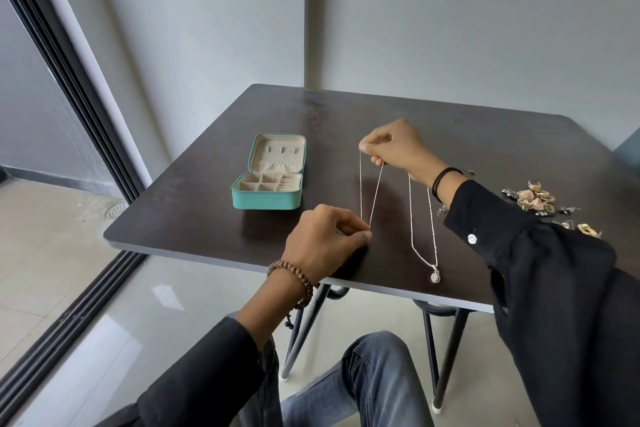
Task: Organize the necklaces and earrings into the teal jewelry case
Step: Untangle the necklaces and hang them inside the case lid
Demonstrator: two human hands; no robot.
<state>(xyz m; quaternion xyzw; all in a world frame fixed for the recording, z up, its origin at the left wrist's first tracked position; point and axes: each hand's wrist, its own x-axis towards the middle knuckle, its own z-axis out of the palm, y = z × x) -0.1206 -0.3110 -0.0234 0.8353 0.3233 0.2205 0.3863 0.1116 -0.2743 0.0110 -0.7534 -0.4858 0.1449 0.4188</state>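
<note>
The teal jewelry case (266,200) lies open on the dark table (194,204), its beige compartments empty and its lid leaning back. A thin silver chain necklace (375,189) is stretched between my hands. My right hand (391,147) pinches its far end above the table, and my left hand (323,239) pinches its near end close to the front edge. A second silver necklace with a round pendant (424,246) lies on the table under my right wrist. A heap of earrings (540,199) sits at the right.
The table stands in a corner against grey walls (450,28). A sliding door track (62,87) runs along the left. Black hairpin legs (440,357) and my jeans-clad knee (374,378) are below the front edge.
</note>
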